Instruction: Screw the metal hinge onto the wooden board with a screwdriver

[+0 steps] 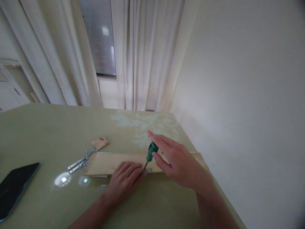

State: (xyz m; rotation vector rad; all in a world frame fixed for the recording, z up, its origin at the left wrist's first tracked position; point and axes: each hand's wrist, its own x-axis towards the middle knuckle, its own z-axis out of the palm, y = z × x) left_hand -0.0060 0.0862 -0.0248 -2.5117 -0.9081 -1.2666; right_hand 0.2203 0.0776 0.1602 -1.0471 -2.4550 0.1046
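Left hand [125,179]: flat, fingers spread, pressing the board [111,163] down to steady it.
Right hand [175,159]: closed round a green screwdriver [150,154], tip angled onto a bracket [147,170] at the board's near edge, between the hands.
Left of the hands: phone [14,187].
Beyond the left hand: metal hinges [79,163], wood piece [100,142].

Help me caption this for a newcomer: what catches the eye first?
The right hand grips a green screwdriver, its tip at a small metal bracket on a wooden board near the table's right edge. The left hand presses the board down. A dark phone lies far left.
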